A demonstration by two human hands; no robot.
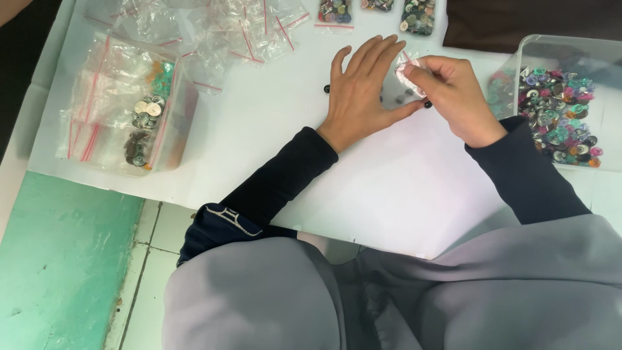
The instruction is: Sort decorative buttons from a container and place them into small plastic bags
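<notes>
Long black sleeves (pixel 278 185) reach both wrists, over a loose grey garment (pixel 402 298).

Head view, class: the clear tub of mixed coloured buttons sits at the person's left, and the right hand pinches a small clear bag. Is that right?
Not quite. The head view shows the clear tub of buttons at the person's right, beside the right hand. That hand does pinch the small clear bag.

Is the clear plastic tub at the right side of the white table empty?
No, the clear plastic tub on the white table holds a heap of many-coloured buttons.

Dark buttons (pixel 407 96) perhaps under left hand (pixel 363 91)
</notes>
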